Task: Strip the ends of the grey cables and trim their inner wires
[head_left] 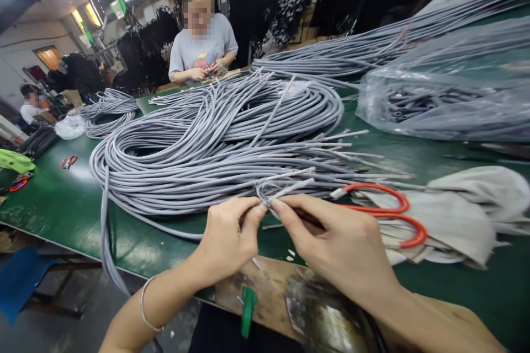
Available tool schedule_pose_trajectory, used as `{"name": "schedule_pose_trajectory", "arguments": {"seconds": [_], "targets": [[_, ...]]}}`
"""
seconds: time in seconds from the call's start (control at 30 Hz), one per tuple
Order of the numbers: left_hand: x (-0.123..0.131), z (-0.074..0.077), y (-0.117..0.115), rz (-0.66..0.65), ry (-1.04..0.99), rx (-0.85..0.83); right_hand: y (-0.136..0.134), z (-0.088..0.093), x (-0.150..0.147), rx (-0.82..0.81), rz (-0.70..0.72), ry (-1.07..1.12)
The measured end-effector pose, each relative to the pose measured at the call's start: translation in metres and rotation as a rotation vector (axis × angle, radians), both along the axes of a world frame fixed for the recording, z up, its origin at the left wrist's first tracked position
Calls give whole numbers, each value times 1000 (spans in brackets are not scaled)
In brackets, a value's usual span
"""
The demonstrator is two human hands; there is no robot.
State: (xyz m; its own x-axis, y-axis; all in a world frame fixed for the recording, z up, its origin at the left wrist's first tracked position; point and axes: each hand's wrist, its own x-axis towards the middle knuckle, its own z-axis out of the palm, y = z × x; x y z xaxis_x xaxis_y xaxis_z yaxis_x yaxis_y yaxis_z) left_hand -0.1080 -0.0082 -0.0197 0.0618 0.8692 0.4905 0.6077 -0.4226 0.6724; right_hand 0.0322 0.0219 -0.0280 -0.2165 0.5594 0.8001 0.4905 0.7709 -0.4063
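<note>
My left hand [229, 231] pinches the end of a grey cable between thumb and forefinger. Frayed shield wires [265, 190] and a pale inner strand [296, 187] stick up from that cable end. Opposite it, my right hand [335, 237] pinches the same spot, thumb against forefinger, the fingertips nearly touching. Red-handled scissors [403, 204] show just behind the right hand, over a cloth; whether that hand also holds them I cannot tell. A large bundle of grey cables [165, 168] lies right beyond both hands, with stripped ends pointing right.
The green table [62, 220] also carries a smaller cable coil [111, 113], small red-handled snips [68, 162], a beige cloth [467, 215] and a clear plastic bag [447, 99] of dark pieces. A green clamp [248, 311] sits at the front edge. A co-worker [202, 44] works across the table.
</note>
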Motion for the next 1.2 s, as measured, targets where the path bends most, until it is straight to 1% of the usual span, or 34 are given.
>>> {"name": "schedule_pose_trajectory", "arguments": {"seconds": [0.07, 0.1, 0.2, 0.27, 0.3, 0.37, 0.47, 0.5, 0.57, 0.73, 0.9, 1.07, 1.2], "targets": [[2, -3, 1, 30, 41, 126, -1, 1, 0, -59, 5, 39], [3, -4, 1, 54, 44, 163, -3, 1, 0, -55, -2, 48], [3, -4, 2, 112, 13, 189, -8, 0, -1, 74, -56, 12], [4, -3, 1, 125, -19, 185, -10, -2, -1, 176, -79, -29], [4, -2, 1, 128, -33, 190, -11, -2, -1, 195, -80, -42], [4, 0, -1, 136, -54, 225, -12, -2, -2, 155, -55, -37], [4, 2, -3, 152, -72, 293, -11, 0, -2, 40, -7, 9], [4, 3, -4, 157, -80, 298, -11, 1, -1, 30, 0, 15], [4, 4, -5, 169, -100, 279, -10, 4, 1, 42, -5, 7], [5, 5, -7, 166, -122, 247, -11, 7, 7, 92, -76, 3], [5, 4, -8, 150, -87, 277, -9, 8, 6, 117, -18, -33], [5, 4, -7, 146, -75, 300, -8, 10, 8, 120, -29, -43], [4, 3, -6, 143, -50, 310, -9, 7, 8, 98, -19, -28]]}}
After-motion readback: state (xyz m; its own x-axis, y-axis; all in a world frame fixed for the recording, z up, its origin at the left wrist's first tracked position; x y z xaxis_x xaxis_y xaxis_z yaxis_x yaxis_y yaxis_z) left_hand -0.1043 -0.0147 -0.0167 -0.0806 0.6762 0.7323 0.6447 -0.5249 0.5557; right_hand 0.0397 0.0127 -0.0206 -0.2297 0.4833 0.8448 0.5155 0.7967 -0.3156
